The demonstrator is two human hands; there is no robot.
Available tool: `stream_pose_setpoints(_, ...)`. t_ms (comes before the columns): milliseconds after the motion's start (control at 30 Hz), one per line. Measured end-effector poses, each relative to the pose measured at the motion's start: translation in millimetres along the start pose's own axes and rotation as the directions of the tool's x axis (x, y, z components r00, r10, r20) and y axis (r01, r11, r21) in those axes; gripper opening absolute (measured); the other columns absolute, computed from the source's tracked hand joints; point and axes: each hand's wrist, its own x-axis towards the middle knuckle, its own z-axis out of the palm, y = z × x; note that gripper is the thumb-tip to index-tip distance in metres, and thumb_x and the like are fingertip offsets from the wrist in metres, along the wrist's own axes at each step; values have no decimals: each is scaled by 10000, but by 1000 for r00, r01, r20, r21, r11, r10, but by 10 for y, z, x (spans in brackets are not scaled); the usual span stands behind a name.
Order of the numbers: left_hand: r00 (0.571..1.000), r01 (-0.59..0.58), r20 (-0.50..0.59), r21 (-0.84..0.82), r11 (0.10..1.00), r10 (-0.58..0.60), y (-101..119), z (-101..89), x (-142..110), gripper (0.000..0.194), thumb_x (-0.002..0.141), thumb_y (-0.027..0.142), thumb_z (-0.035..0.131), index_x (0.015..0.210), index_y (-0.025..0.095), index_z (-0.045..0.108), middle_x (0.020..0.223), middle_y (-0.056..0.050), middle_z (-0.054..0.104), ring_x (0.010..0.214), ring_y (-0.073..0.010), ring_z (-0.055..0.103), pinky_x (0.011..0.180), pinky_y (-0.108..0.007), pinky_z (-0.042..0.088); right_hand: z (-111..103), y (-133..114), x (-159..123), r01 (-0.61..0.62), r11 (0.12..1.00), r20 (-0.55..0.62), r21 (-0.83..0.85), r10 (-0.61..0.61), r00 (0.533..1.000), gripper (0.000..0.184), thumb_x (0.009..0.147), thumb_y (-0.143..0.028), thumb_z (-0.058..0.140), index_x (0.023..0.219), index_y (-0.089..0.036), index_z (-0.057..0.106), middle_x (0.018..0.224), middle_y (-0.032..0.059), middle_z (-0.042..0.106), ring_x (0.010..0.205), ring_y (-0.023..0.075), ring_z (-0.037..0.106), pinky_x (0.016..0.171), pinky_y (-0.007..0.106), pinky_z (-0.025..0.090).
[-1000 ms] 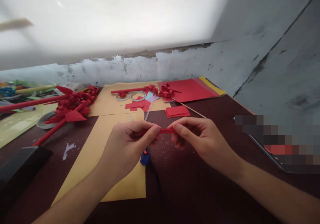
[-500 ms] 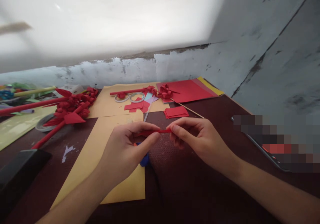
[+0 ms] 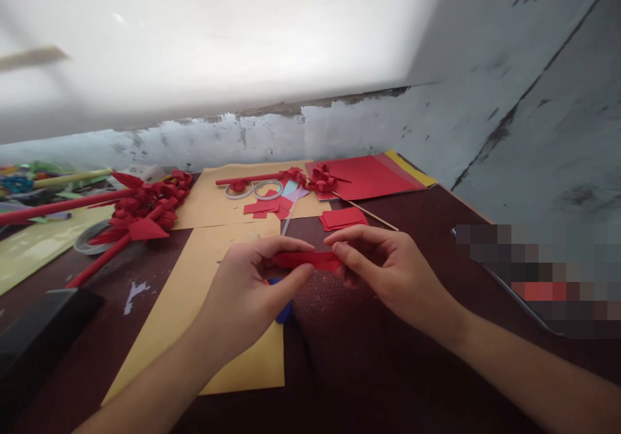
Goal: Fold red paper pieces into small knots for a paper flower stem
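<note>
A small piece of red paper (image 3: 313,259) is held level between my two hands above the dark table. My left hand (image 3: 252,279) has its thumb below and its fingers above the paper's left end, which runs into the palm. My right hand (image 3: 381,262) pinches the right end between thumb and fingers. Just beyond the hands lies a stack of red paper cards (image 3: 344,218). Below my left hand a blue object (image 3: 283,311) is partly hidden, so its kind does not show.
Yellow paper sheets (image 3: 242,363) cover part of the table. Behind them lie tape rolls (image 3: 268,190), red paper flowers (image 3: 321,178), a thin stick (image 3: 371,209) and red sheets (image 3: 369,175). More red flowers (image 3: 148,211) and a black box (image 3: 53,330) are at left.
The red paper has turned or opened from a thin edge into a wider face between my fingers. Both hands stay in nearly the same place.
</note>
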Motion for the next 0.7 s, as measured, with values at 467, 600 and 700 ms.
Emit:
stream_pose_setpoints(467,999,24,44,-68,997,-21,-15,8,-16,190,954,322,723,1096,215,790,898,-36,815,807,-187,760,698,-253,571,46,-31,-40,65,989,20,-135,-62,998,148,959,-337,746,1041,-220,784,890,30,788,752,161,703,662,257,558)
stream_pose_setpoints(600,998,36,53,-103,994,-31,-20,10,-4,246,999,361,659,1166,209,755,848,-33,795,780,-194,767,683,-263,582,48,-43,-33,103,978,-8,-180,-106,994,121,931,-310,767,1013,-226,798,933,36,808,802,186,739,696,280,595)
stream_pose_setpoints(700,997,39,66,-155,987,-29,-21,14,-1,249,1024,360,622,1205,210,703,824,-25,788,752,-184,770,695,-261,599,51,-42,-30,114,969,-42,-219,-126,991,97,911,-287,777,986,-230,801,920,36,812,790,193,744,676,288,612)
